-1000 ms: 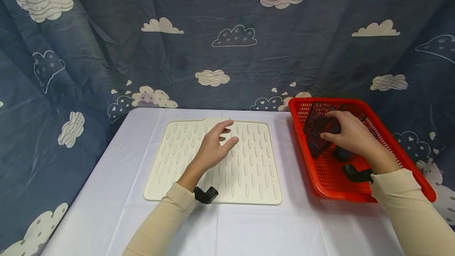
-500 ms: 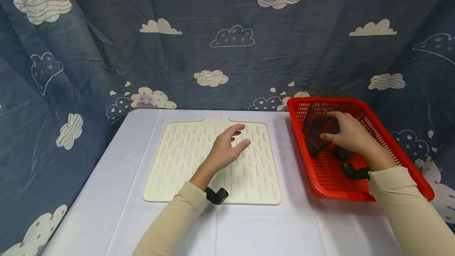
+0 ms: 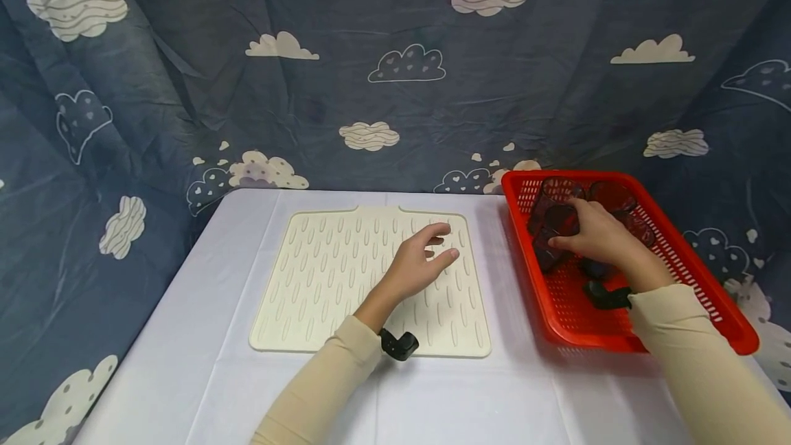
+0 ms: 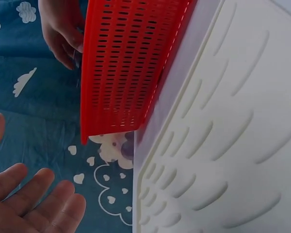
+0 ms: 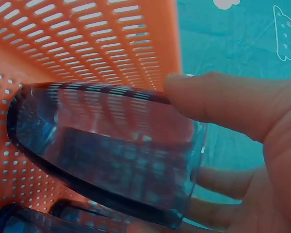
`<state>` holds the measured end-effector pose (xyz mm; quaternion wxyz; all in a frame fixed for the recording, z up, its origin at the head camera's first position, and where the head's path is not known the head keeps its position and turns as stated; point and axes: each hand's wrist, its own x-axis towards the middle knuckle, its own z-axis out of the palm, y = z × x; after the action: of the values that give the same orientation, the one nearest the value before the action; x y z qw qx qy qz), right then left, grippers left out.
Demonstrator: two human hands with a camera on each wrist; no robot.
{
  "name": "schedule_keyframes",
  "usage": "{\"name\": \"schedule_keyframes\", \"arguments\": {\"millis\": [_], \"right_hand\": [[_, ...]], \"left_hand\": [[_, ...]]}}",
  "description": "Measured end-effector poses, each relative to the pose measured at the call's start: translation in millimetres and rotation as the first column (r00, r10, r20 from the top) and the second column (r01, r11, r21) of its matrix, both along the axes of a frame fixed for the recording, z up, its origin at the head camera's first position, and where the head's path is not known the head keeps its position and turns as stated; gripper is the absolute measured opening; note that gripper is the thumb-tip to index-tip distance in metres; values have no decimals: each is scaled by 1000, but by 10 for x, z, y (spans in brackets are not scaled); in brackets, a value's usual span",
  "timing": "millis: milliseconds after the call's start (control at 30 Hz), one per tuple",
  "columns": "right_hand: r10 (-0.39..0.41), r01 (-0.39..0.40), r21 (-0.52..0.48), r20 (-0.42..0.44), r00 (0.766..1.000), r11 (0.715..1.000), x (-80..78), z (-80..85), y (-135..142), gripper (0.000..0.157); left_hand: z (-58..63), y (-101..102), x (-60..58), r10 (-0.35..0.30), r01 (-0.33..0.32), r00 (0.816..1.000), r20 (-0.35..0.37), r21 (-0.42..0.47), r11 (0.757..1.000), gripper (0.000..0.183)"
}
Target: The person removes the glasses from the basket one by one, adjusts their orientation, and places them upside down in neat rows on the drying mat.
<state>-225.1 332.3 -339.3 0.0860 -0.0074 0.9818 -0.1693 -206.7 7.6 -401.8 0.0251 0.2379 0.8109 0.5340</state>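
Observation:
In the head view, my right hand (image 3: 598, 235) pinches the rim of a dark tinted drinking glass (image 3: 562, 221) inside the red basket (image 3: 571, 340). The right wrist view shows this see-through glass (image 5: 111, 141) up close, thumb on one side of its rim and fingers on the other. Other tinted glasses (image 3: 613, 195) lie around it in the basket, partly hidden by the hand. My left hand (image 3: 417, 268) hovers over the right part of the cream ridged drying mat (image 3: 321, 294), fingers relaxed and apart, holding nothing. The left wrist view shows its spread fingers (image 4: 36, 194).
A white cloth (image 3: 457, 397) covers the table. The perforated basket stands to the right of the mat, its high slotted wall (image 4: 128, 58) facing the left hand. Behind the table hangs a dark blue curtain (image 3: 346, 108) with a cloud pattern.
My left hand has moved to the right across the mat, toward the basket. The right hand, with its fingers at the glass, has shifted slightly left within the basket.

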Motion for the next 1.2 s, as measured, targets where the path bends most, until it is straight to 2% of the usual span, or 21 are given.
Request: {"name": "schedule_keyframes", "arguments": {"millis": [167,433,733,1000,1200], "right_hand": [[-4,4,-11,-28,1000,1000,-33,-42,3,84],[-22,22,-15,-19,1000,1000,-20,-57,23,96],[-8,8,0,47,999,1000,22,-60,14,97],[52,-51,-51,25,998,997,-23,-127,11,97],[41,-39,-79,15,999,996,-21,-155,11,98]], "left_hand": [[-34,25,8,4,-4,1000,9,15,1000,47],[-33,105,15,-8,8,1000,12,18,1000,47],[-43,190,35,-24,23,1000,20,35,999,46],[-10,211,71,-23,21,999,37,54,998,46],[3,207,78,-23,20,999,44,77,997,47]]}}
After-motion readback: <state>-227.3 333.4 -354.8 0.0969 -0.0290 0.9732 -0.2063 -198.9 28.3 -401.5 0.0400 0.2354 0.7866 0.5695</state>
